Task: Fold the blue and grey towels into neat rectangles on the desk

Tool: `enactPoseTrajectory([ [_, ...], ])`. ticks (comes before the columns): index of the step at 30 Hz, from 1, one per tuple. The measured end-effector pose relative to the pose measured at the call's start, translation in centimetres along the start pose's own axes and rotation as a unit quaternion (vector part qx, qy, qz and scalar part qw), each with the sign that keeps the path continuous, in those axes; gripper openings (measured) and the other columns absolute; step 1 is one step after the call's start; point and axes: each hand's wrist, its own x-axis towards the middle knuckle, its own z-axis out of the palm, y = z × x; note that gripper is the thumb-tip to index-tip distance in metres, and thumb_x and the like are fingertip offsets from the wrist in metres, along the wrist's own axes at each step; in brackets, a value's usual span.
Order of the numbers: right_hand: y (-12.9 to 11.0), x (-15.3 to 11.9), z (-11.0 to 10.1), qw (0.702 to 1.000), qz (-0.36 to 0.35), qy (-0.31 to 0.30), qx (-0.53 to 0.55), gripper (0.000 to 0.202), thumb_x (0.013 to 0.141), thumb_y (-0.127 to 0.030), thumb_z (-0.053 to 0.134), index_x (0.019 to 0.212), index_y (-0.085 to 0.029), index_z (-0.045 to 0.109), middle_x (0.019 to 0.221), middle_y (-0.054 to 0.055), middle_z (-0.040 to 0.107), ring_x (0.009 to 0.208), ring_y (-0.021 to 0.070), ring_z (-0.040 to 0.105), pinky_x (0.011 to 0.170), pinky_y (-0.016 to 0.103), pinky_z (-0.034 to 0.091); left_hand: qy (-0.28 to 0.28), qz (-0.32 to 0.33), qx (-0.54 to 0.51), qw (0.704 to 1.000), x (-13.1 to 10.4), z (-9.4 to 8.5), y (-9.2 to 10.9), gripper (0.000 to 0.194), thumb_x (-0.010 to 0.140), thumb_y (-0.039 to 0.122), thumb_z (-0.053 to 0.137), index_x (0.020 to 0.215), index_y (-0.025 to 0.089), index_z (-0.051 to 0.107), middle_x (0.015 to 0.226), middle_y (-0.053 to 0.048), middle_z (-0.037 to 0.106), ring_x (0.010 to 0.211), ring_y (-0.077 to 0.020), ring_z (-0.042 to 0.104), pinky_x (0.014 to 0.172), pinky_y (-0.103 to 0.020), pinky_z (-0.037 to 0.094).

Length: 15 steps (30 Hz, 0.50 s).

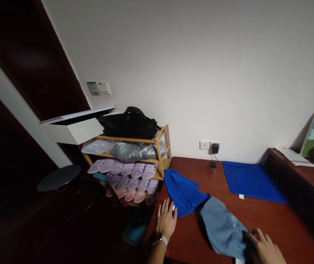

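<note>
My left hand (pixel 167 220) lies on the table's left edge with fingers stretched out. Its fingertips are beside the near corner and white tag of a crumpled bright-blue cloth (pixel 184 192). My right hand (pixel 265 247), partly cut off by the lower frame edge, has its fingers curled at the right end of a grey-blue cloth (pixel 223 229). This cloth is bunched and rumpled, and its upper tip meets the bright-blue one. A second bright-blue cloth (pixel 252 181) is spread flat farther back, with a white tag on its near edge.
A reddish-brown table (pixel 198 168) stands against the wall, with a raised dark ledge (pixel 291 176) at right. A black plug (pixel 215 148) sits in the wall socket. To the left are a wooden shoe rack (pixel 159 154) with several slippers, a black bag (pixel 131 123) and a round stool (pixel 59 178).
</note>
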Motion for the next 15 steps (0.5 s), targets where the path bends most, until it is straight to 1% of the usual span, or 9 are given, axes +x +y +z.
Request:
enactPoseTrajectory([
  [1, -0.1, 0.6, -0.6, 1.0, -0.006, 0.006, -0.03, 0.022, 0.066, -0.047, 0.065, 0.087, -0.047, 0.073, 0.101, 0.012, 0.073, 0.085, 0.0425, 0.071, 0.063, 0.063, 0.059, 0.001, 0.001, 0.0, 1.0, 0.0, 0.1, 0.0, 0.044, 0.102, 0.038, 0.045, 0.139, 0.023, 0.063, 0.152, -0.011, 0.056, 0.142, -0.028, 0.05, 0.12, -0.051, 0.037],
  [3, -2.8, 2.2, -1.3, 0.998, -0.03, 0.005, -0.052, 0.027, 0.075, -0.046, 0.059, 0.098, -0.046, 0.073, 0.117, 0.011, 0.07, 0.103, 0.0426, 0.068, 0.083, 0.066, 0.059, 0.004, 0.001, 0.0, 1.0, 0.0, 0.0, 0.0, 0.044, 0.102, 0.039, 0.045, 0.139, 0.023, 0.063, 0.152, -0.011, 0.056, 0.142, -0.028, 0.05, 0.12, -0.052, 0.037],
  [5, -7.7, 4.2, -0.6, 0.997, -0.063, -0.039, -0.02, 0.034, 0.087, -0.042, 0.048, 0.111, -0.042, 0.072, 0.128, 0.008, 0.066, 0.12, 0.0368, 0.063, 0.101, 0.058, 0.055, 0.006, 0.003, -0.001, 1.0, 0.0, -0.1, 0.0, 0.045, 0.103, 0.039, 0.043, 0.139, 0.022, 0.063, 0.152, -0.011, 0.056, 0.143, -0.0277, 0.049, 0.12, -0.052, 0.037],
  [6, -10.5, 5.2, 0.4, 0.99, -0.093, -0.103, -0.008, 0.038, 0.092, -0.039, 0.044, 0.12, -0.039, 0.07, 0.137, 0.007, 0.062, 0.127, 0.0329, 0.059, 0.108, 0.053, 0.051, 0.006, 0.003, -0.001, 1.0, 0.0, -0.2, 0.1, 0.045, 0.104, 0.038, 0.041, 0.139, 0.021, 0.062, 0.152, -0.011, 0.056, 0.143, -0.0273, 0.049, 0.12, -0.052, 0.037],
  [7, -13.1, 6.2, 1.8, 0.977, -0.127, -0.17, -0.007, 0.041, 0.093, -0.036, 0.044, 0.126, -0.037, 0.068, 0.144, 0.005, 0.057, 0.131, 0.0307, 0.056, 0.112, 0.05, 0.048, 0.004, 0.004, -0.001, 1.0, 0.0, -0.2, 0.1, 0.045, 0.105, 0.037, 0.039, 0.14, 0.02, 0.062, 0.152, -0.011, 0.056, 0.143, -0.027, 0.049, 0.12, -0.051, 0.037],
  [9, -17.3, 8.1, 5.5, 0.943, -0.167, -0.284, -0.039, 0.047, 0.091, -0.036, 0.053, 0.137, -0.038, 0.062, 0.155, 0.004, 0.049, 0.14, 0.0345, 0.047, 0.114, 0.053, 0.042, 0.0, 0.003, 0.001, 1.0, -0.1, -0.2, 0.0, 0.045, 0.105, 0.034, 0.037, 0.14, 0.019, 0.062, 0.152, -0.01, 0.056, 0.142, -0.0263, 0.049, 0.12, -0.051, 0.038],
  [11, -19.5, 9.7, 9.5, 0.912, -0.174, -0.359, -0.098, 0.056, 0.087, -0.039, 0.063, 0.143, -0.042, 0.056, 0.163, 0.003, 0.039, 0.144, 0.0408, 0.039, 0.114, 0.062, 0.037, -0.005, 0.003, 0.005, 1.0, -0.2, 0.0, -0.1, 0.045, 0.105, 0.032, 0.035, 0.14, 0.02, 0.062, 0.151, -0.009, 0.057, 0.142, -0.0257, 0.05, 0.119, -0.05, 0.039],
  [13, -20.1, 11.2, 12.8, 0.892, -0.168, -0.391, -0.152, 0.06, 0.086, -0.038, 0.066, 0.145, -0.043, 0.053, 0.165, 0.004, 0.036, 0.145, 0.0437, 0.036, 0.11, 0.067, 0.038, -0.004, 0.007, 0.011, 1.0, -0.3, 0.3, -0.3, 0.045, 0.105, 0.031, 0.035, 0.141, 0.021, 0.061, 0.152, -0.008, 0.056, 0.142, -0.025, 0.05, 0.12, -0.05, 0.039],
  [15, -19.7, 12.8, 15.1, 0.894, -0.158, -0.377, -0.183, 0.051, 0.092, -0.03, 0.059, 0.141, -0.042, 0.057, 0.162, 0.006, 0.041, 0.143, 0.0417, 0.041, 0.105, 0.065, 0.042, 0.001, 0.01, 0.018, 1.0, -0.5, 0.8, -0.6, 0.045, 0.104, 0.029, 0.035, 0.143, 0.023, 0.059, 0.154, -0.007, 0.054, 0.144, -0.0243, 0.048, 0.12, -0.049, 0.038],
])
